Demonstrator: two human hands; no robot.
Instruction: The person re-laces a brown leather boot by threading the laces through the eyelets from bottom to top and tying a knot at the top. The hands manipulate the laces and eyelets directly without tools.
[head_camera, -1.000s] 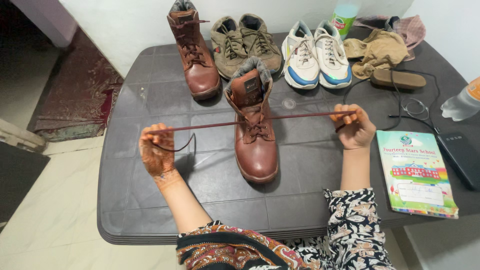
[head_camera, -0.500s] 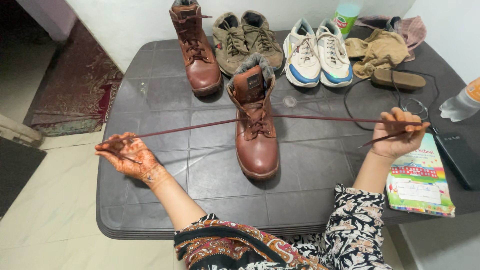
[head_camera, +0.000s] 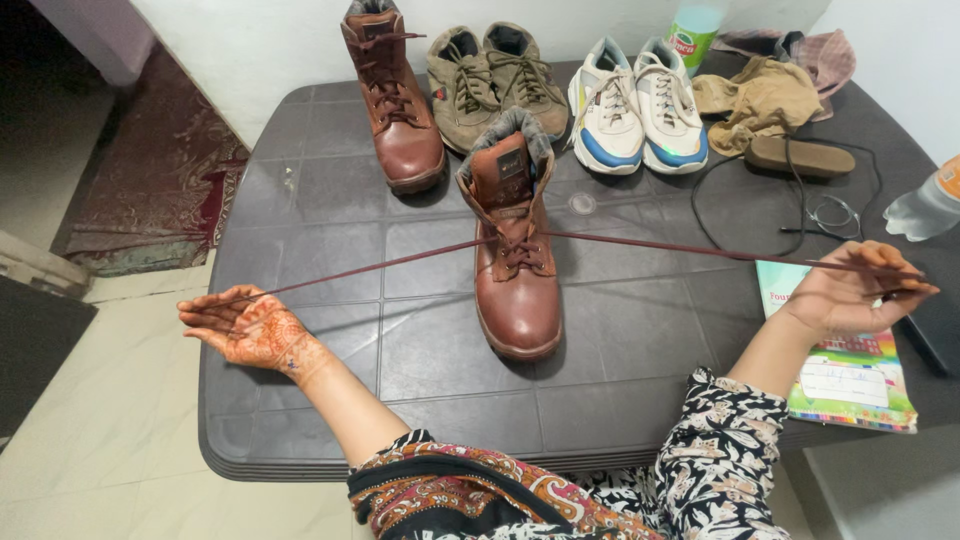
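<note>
A brown leather boot (head_camera: 515, 265) stands in the middle of the dark table (head_camera: 330, 200), toe toward me. A dark brown lace (head_camera: 380, 265) runs out of its eyelets to both sides, pulled taut. My left hand (head_camera: 245, 325), palm up with henna on it, grips the left lace end past the table's left edge. My right hand (head_camera: 850, 295) pinches the right lace end above a colourful booklet (head_camera: 850, 385). The matching brown boot (head_camera: 392, 95) stands at the back.
Along the back stand olive shoes (head_camera: 490, 80), white sneakers (head_camera: 640, 105), a green bottle (head_camera: 692, 30) and crumpled cloths (head_camera: 760, 95). A brush (head_camera: 798, 157) and black cable (head_camera: 740, 215) lie right. A plastic bottle (head_camera: 925, 205) lies far right. Tiled floor and a rug (head_camera: 150, 190) are left.
Both hands have moved outward, drawing the lace longer and tighter. My left hand went past the table's left edge; my right hand moved right, over the booklet.
</note>
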